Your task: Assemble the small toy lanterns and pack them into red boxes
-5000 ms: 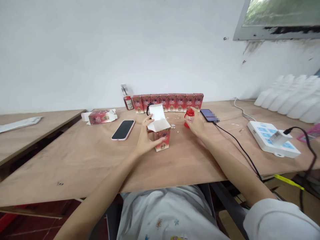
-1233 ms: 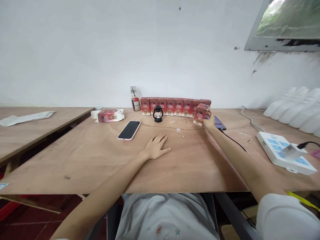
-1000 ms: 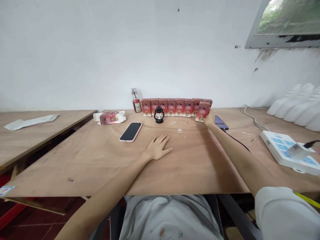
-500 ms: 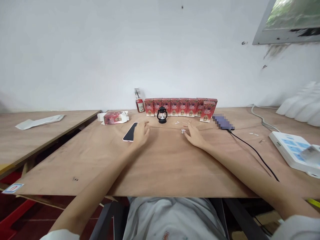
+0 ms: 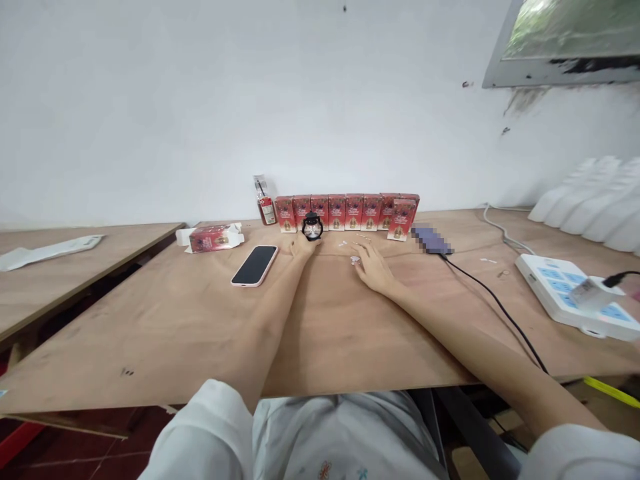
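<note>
A small black lantern (image 5: 313, 227) with a clear middle stands upright before the row of red boxes. My left hand (image 5: 303, 247) is at its base, the fingers closed about the lower part, which they partly hide. Palm down on the table, my right hand (image 5: 374, 268) has its fingers spread and holds nothing. Small white scraps (image 5: 355, 260) lie by its thumb, and a few thin pieces (image 5: 363, 237) are just past its fingertips. A phone with a pink edge (image 5: 255, 266) lies left of my left hand.
Several red printed boxes (image 5: 337, 213) line the wall, with a bottle (image 5: 267, 208) at their left. An opened red box (image 5: 213, 238) lies on its side. At right are a blurred-out purple item (image 5: 432, 241) with a black cable and a white power strip (image 5: 545, 280).
My left hand has moved from beside the phone to the lantern's base and closed there. My right hand stays spread on the table. The view has shifted slightly to the right.
</note>
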{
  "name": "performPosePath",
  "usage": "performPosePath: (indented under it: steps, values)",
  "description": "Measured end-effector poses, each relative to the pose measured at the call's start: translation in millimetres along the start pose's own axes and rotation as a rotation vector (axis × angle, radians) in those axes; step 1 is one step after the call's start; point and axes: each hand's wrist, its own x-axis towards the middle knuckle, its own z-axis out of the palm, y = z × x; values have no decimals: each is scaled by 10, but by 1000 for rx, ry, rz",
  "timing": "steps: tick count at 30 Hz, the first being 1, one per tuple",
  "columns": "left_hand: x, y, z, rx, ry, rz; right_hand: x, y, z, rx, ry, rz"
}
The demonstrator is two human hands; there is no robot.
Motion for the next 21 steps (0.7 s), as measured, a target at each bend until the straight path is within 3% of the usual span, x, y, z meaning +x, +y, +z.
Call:
performPosePath:
  steps: [4,6,8,10,14,17,21]
  values:
    - [-290,84,-41,-55,61,159,-19,-56,-69,-16,202,-6]
    - [-576,139,-57,-108,77,409,-35,-82,-102,-39,264,16]
    - [-848,206,-47,-146,18,676,-53,-95,-127,-35,259,16]
    - [-1030,266,-17,-179,-24,796,-63,-76,-131,15,243,25]
    - [-1074,308,23,-173,-85,749,-33,69,-81,205,432,246]
    - [-999,314,4,41,-149,623,19,192,-35,341,608,426]
    - [-986,381,-9,252,-237,562,70,250,10,467,684,492]
